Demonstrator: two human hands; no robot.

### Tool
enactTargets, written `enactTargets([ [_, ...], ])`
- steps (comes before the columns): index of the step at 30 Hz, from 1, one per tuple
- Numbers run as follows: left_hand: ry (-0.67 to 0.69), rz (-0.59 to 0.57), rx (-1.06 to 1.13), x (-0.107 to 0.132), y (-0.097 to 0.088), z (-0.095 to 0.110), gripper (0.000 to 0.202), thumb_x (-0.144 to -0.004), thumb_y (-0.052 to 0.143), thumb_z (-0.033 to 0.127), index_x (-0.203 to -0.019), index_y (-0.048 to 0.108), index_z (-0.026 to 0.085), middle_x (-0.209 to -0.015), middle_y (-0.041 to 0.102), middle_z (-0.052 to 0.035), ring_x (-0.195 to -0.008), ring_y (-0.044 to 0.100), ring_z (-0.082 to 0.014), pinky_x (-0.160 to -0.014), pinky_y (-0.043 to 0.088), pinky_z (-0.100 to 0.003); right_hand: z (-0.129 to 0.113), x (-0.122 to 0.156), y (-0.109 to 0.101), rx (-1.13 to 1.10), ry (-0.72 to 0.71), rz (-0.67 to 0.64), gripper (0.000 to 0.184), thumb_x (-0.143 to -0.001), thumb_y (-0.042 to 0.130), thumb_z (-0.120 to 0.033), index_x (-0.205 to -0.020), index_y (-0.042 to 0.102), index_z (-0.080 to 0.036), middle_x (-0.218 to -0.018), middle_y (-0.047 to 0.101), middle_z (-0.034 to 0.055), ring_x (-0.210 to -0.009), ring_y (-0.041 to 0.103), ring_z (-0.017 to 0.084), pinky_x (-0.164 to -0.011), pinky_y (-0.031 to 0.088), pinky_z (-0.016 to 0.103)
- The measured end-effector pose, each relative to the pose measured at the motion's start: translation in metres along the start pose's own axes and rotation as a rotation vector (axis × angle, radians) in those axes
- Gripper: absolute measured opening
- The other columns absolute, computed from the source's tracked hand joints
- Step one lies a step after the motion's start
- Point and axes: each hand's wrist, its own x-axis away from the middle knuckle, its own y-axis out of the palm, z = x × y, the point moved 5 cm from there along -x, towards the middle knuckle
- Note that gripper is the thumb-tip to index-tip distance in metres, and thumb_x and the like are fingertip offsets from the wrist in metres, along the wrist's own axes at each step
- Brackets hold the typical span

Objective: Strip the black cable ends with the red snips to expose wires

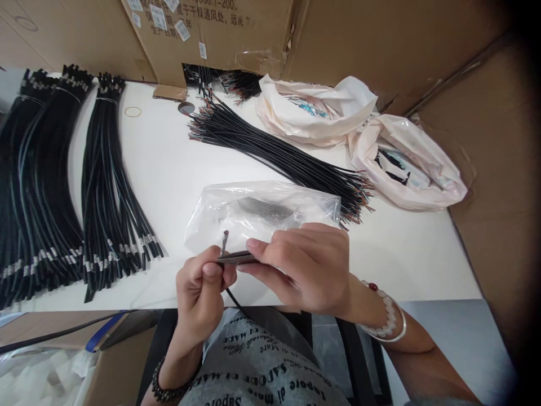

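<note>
My left hand (pixel 198 293) pinches a black cable (pixel 234 299) between thumb and fingers. Its bare wire end (pixel 225 241) sticks up above the fingertips, and the black length hangs toward my lap. In my right hand (pixel 310 270) is a pair of dark metal tweezers (pixel 239 257), points facing left. The tips reach the cable beside my left thumb; whether they grip the wire cannot be made out. Just beyond both hands lies a clear plastic bag (pixel 203 214) with small greyish contents. Behind it stretches a loose bundle of black cables (pixel 270 146) with frayed, stripped ends.
Tied bundles of black cables (pixel 103 152) with silvery bands cover the left of the white table (pixel 156 152). Two pale open bags (pixel 274 121) stand at the back right. Cardboard (pixel 236 34) walls the rear and right. A rubber band (pixel 133 111) lies behind.
</note>
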Motion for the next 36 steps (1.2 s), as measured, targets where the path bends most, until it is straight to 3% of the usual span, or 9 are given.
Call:
enactTargets([
  [5,-0.144,-0.045,0.122,-0.011,0.019,-0.005,0.046,-0.092,0.055,0.049,-0.06,0.046,0.018,-0.049,0.028,0.0056,-0.044,0.022,-0.007,-0.043,0.022,-0.021,0.011,0.006,0.003,-0.096,0.101,0.005,0.021,-0.09,0.067,-0.031,-0.078,0.054,-0.02,-0.056,0.059,-0.0084,-0.044,0.043,0.005,-0.046,0.032,0.023],
  [9,-0.36,-0.106,0.34,-0.016,0.03,-0.012,0.05,-0.091,0.055,0.051,-0.059,0.036,0.018,-0.05,0.013,0.0086,-0.044,0.007,-0.006,-0.04,0.016,-0.019,0.04,0.019,0.013,-0.335,0.518,-0.02,0.024,-0.086,0.07,-0.037,-0.084,0.054,-0.019,-0.057,0.053,-0.0087,-0.046,0.042,0.004,-0.049,0.035,0.019],
  [11,-0.4,-0.144,0.424,-0.015,0.032,-0.011,0.051,-0.09,0.057,0.05,-0.059,0.033,0.018,-0.05,0.012,0.0089,-0.043,0.005,-0.0057,-0.04,0.016,-0.019,0.05,0.024,0.021,-0.55,0.738,-0.051,0.03,-0.082,0.073,-0.041,-0.085,0.052,-0.019,-0.054,0.047,-0.0099,-0.047,0.038,0.005,-0.047,0.033,0.019],
  [13,-0.418,-0.177,0.472,-0.014,0.034,-0.011,0.052,-0.09,0.058,0.05,-0.058,0.031,0.018,-0.049,0.011,0.009,-0.043,0.005,-0.0054,-0.04,0.015,-0.019,0.051,0.023,0.031,-0.817,0.864,-0.078,0.041,-0.072,0.08,-0.045,-0.085,0.05,-0.02,-0.051,0.04,-0.0123,-0.046,0.03,0.005,-0.042,0.026,0.019],
  [17,-0.44,-0.187,0.489,-0.012,0.037,-0.013,0.053,-0.089,0.059,0.049,-0.057,0.031,0.018,-0.049,0.011,0.0088,-0.043,0.005,-0.0056,-0.04,0.014,-0.02,0.041,0.007,0.044,-1.066,0.907,-0.107,0.044,-0.063,0.086,-0.047,-0.08,0.059,-0.017,-0.05,0.027,-0.0131,-0.046,0.022,0.004,-0.04,0.017,0.021],
  [24,-0.358,-0.092,0.345,-0.013,0.036,-0.016,0.051,-0.086,0.063,0.052,-0.056,0.04,0.017,-0.048,0.017,0.0083,-0.043,0.01,-0.0051,-0.041,0.017,-0.018,0.032,-0.008,0.053,-1.097,0.925,-0.037,0.034,-0.063,0.086,-0.039,-0.07,0.062,-0.016,-0.05,0.029,-0.0114,-0.046,0.026,0.004,-0.04,0.026,0.02],
  [29,-0.304,-0.065,0.302,-0.016,0.033,-0.017,0.046,-0.089,0.059,0.05,-0.06,0.047,0.017,-0.048,0.023,0.0079,-0.043,0.014,-0.0047,-0.041,0.018,-0.017,0.034,-0.007,0.052,-1.105,0.896,-0.05,0.03,-0.068,0.082,-0.039,-0.071,0.062,-0.017,-0.049,0.029,-0.0116,-0.046,0.025,0.004,-0.04,0.023,0.021],
  [34,-0.313,-0.083,0.316,-0.015,0.033,-0.014,0.045,-0.089,0.059,0.05,-0.061,0.047,0.017,-0.048,0.023,0.0081,-0.042,0.013,-0.0047,-0.041,0.018,-0.017,0.035,-0.004,0.053,-1.212,0.922,-0.084,0.03,-0.069,0.081,-0.039,-0.07,0.06,-0.017,-0.049,0.026,-0.0118,-0.046,0.023,0.005,-0.042,0.022,0.022],
  [36,-0.364,-0.156,0.394,-0.013,0.036,-0.013,0.046,-0.091,0.056,0.049,-0.06,0.043,0.018,-0.046,0.018,0.009,-0.041,0.01,-0.005,-0.04,0.016,-0.018,0.035,-0.003,0.056,-1.279,0.93,-0.109,0.03,-0.069,0.081,-0.037,-0.069,0.059,-0.017,-0.05,0.027,-0.0114,-0.048,0.023,0.005,-0.044,0.023,0.022],
])
